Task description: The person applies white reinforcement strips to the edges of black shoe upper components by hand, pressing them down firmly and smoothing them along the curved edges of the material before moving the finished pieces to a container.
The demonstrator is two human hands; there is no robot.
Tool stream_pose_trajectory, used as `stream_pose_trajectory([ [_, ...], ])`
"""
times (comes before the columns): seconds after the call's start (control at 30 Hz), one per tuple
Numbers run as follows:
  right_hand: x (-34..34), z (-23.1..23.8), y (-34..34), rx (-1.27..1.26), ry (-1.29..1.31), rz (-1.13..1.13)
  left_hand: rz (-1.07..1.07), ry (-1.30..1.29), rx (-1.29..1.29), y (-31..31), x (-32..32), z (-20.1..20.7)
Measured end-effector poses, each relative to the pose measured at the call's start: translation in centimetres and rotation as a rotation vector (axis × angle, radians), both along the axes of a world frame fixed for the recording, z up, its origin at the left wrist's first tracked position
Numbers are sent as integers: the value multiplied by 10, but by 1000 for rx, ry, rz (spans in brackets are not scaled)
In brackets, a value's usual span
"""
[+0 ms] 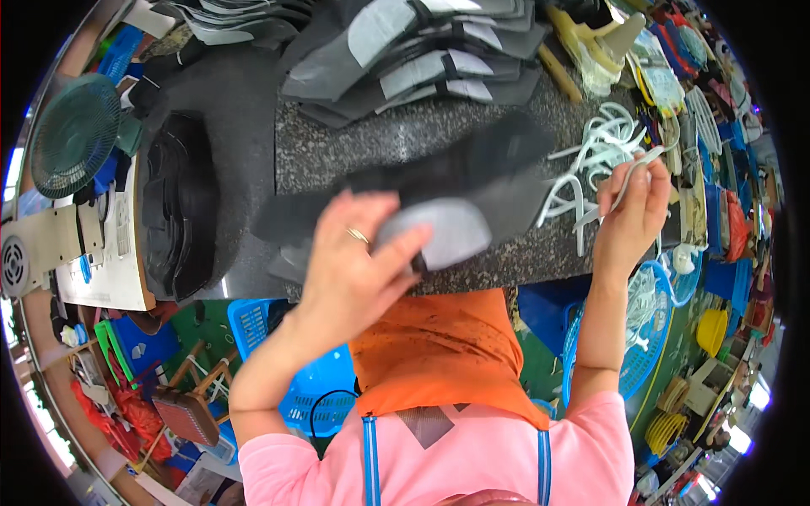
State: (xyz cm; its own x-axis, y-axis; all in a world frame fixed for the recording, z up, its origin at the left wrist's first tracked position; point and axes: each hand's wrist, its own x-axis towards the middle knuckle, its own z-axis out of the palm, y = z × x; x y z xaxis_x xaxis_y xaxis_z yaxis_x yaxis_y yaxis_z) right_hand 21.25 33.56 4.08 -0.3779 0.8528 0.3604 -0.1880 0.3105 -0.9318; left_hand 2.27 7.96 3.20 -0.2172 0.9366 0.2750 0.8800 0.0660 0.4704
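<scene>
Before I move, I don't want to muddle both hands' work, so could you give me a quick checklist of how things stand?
1. Left hand on the black piece: ok, its thumb reaches over the pale patch.
2. Pale strip in the right hand: ok, pinched.
3. Pale strip lying on the patch: not ok, it is apart from it, off to the right.
4. Loose strips untangled: not ok, they lie in a looped heap.
5. Black piece flat on the speckled worktop: cannot tell, it is blurred.
6. Stacked pieces apart from both hands: ok, at the far side.
</scene>
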Motion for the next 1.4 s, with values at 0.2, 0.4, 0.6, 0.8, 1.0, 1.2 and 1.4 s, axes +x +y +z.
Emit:
stream_pose_trajectory([
  [0.2, -39, 2, -11, 795, -788, 208, 30, -44, -64, -13, 30, -42],
  [0.4, -88, -37, -15, 1206, -787, 719, 39, 3, -20, -10, 30, -51],
  [0.6, -101, -41, -2, 700, -868, 838, 94, -9, -26, -11, 38, -52],
  [0.8, -104, -28, -24, 844, -1012, 436, 188, -154, -42, -3, 34, -35],
  [1.0, -64, -6, -78, 750, -719, 684, 339, -208, -40, -13, 28, -40],
  [1.2, -69, -37, -77, 670, -660, 806, 206, -218, -25, -27, 2, -35],
  [1.4, -82, -20, -83, 901, -538, 826, 320, -2, -21, -38, 12, -59],
])
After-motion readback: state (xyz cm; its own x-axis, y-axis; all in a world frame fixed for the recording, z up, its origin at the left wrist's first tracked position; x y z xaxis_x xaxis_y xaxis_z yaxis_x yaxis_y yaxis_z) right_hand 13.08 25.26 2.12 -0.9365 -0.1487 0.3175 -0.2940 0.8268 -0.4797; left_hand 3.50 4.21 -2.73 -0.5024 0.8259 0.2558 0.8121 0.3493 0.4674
